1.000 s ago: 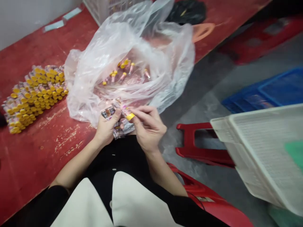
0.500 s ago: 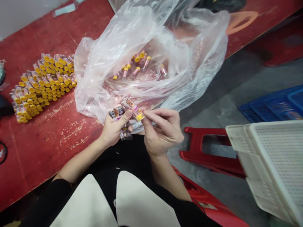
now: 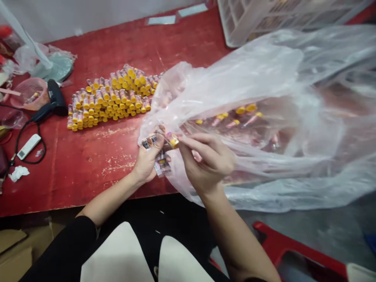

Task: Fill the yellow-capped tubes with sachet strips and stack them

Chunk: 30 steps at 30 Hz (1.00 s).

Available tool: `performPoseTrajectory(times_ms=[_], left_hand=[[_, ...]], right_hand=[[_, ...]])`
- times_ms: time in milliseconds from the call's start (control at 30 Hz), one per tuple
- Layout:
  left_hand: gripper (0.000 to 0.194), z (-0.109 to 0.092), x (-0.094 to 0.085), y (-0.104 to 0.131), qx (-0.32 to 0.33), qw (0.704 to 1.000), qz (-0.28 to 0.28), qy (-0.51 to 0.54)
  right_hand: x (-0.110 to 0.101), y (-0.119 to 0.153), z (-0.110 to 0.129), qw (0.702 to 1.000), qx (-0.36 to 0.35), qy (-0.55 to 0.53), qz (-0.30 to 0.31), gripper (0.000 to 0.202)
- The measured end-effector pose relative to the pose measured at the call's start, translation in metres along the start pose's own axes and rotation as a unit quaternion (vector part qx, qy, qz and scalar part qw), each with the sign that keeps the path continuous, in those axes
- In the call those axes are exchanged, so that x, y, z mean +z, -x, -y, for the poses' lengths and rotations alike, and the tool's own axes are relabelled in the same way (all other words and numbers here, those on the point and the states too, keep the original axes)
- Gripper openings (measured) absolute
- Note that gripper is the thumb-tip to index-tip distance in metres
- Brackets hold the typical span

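My left hand [image 3: 147, 160] is closed around several printed clear plastic sleeves [image 3: 163, 162] and a small tube with a yellow cap [image 3: 172, 140]. The tube slants across the fingers, its cap end toward the right. My right hand [image 3: 210, 162] pinches at that cap end with thumb and forefinger; the exact contact is blurred. Just beyond both hands spreads a large clear plastic bag [image 3: 235, 78] with several loose yellow-capped tubes [image 3: 233, 123] inside. Left of the bag, wrapped tubes lie in a stacked pile [image 3: 111, 98], yellow caps facing me.
The red table [image 3: 70, 172] has a worn surface. On its left are a black hair dryer [image 3: 55, 100], a pink basket [image 3: 31, 94], a white power strip [image 3: 28, 146] and a lamp base [image 3: 54, 66]. A white crate [image 3: 243, 23] stands behind; a red stool [image 3: 296, 250] is at lower right.
My view has swung left, bringing the hair dryer, basket and whole pile into sight. Both hands keep their hold on the sleeves and tube.
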State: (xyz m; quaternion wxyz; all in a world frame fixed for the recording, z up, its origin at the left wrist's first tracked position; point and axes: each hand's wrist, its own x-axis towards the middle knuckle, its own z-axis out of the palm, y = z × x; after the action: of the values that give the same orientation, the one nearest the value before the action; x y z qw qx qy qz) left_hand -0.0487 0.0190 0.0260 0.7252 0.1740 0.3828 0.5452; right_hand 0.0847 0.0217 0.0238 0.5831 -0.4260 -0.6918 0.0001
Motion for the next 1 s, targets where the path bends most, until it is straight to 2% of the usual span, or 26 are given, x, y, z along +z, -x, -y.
performPoseTrajectory(times_ms=[67, 133, 233, 300, 333, 367, 433, 533, 600, 667, 700, 733, 800, 867, 900, 933, 967, 1000], left_hand=[[0.036, -0.016, -0.020, -0.013, 0.019, 0.995, -0.081, 0.051], [0.027, -0.028, -0.041, -0.020, 0.035, 0.980, -0.162, 0.108], [0.022, -0.039, -0.069, -0.015, 0.034, 0.959, -0.243, 0.141], [0.026, -0.044, -0.084, -0.005, 0.028, 0.952, -0.270, 0.138], [0.029, -0.046, -0.091, 0.000, 0.021, 0.952, -0.275, 0.132], [0.033, -0.047, -0.096, 0.006, 0.013, 0.953, -0.276, 0.123], [0.039, -0.049, -0.106, 0.015, 0.007, 0.958, -0.269, 0.098], [0.042, -0.045, -0.114, 0.016, 0.049, 0.971, -0.229, 0.040], [0.038, -0.038, -0.112, 0.006, 0.091, 0.977, -0.190, -0.037], [0.037, -0.031, -0.099, -0.011, 0.146, 0.966, -0.154, -0.149], [0.041, -0.027, -0.089, -0.022, 0.181, 0.952, -0.134, -0.206], [0.048, -0.025, -0.075, -0.035, 0.212, 0.934, -0.110, -0.264], [0.070, -0.022, -0.045, -0.067, 0.252, 0.885, -0.063, -0.386], [0.089, -0.022, -0.016, -0.104, 0.241, 0.801, -0.055, -0.546], [0.095, -0.023, -0.004, -0.122, 0.220, 0.751, -0.064, -0.619], [0.097, -0.024, 0.006, -0.138, 0.192, 0.710, -0.074, -0.673], [0.093, -0.024, 0.013, -0.153, 0.162, 0.681, -0.083, -0.709], [0.082, -0.025, 0.019, -0.165, 0.136, 0.666, -0.088, -0.728]], right_hand=[[0.052, -0.027, -0.011, 0.997, 0.003, -0.058, 0.044, 0.011], [0.114, -0.055, -0.023, 0.990, 0.009, -0.106, 0.090, 0.016], [0.209, -0.086, -0.032, 0.983, 0.018, -0.093, 0.159, 0.019], [0.249, -0.095, -0.028, 0.978, 0.036, -0.044, 0.203, 0.015], [0.257, -0.095, -0.023, 0.974, 0.042, -0.024, 0.220, 0.014], [0.256, -0.092, -0.018, 0.972, 0.041, -0.016, 0.231, 0.015], [0.226, -0.078, -0.013, 0.971, 0.020, -0.038, 0.235, 0.022], [0.137, -0.050, -0.024, 0.975, 0.013, -0.071, 0.211, 0.029], [0.070, -0.039, -0.051, 0.986, 0.047, 0.001, 0.161, 0.031], [0.012, -0.044, -0.097, 0.980, 0.081, 0.144, 0.110, 0.038], [-0.009, -0.053, -0.125, 0.965, 0.098, 0.213, 0.115, 0.050], [-0.024, -0.066, -0.155, 0.948, 0.106, 0.260, 0.153, 0.064], [-0.030, -0.099, -0.212, 0.910, 0.097, 0.294, 0.274, 0.090], [-0.015, -0.134, -0.252, 0.873, 0.082, 0.289, 0.384, 0.110], [-0.003, -0.149, -0.264, 0.860, 0.094, 0.279, 0.416, 0.113], [0.008, -0.162, -0.272, 0.855, 0.118, 0.264, 0.431, 0.110], [0.018, -0.172, -0.276, 0.855, 0.149, 0.244, 0.433, 0.100], [0.025, -0.179, -0.278, 0.860, 0.180, 0.222, 0.424, 0.083]])
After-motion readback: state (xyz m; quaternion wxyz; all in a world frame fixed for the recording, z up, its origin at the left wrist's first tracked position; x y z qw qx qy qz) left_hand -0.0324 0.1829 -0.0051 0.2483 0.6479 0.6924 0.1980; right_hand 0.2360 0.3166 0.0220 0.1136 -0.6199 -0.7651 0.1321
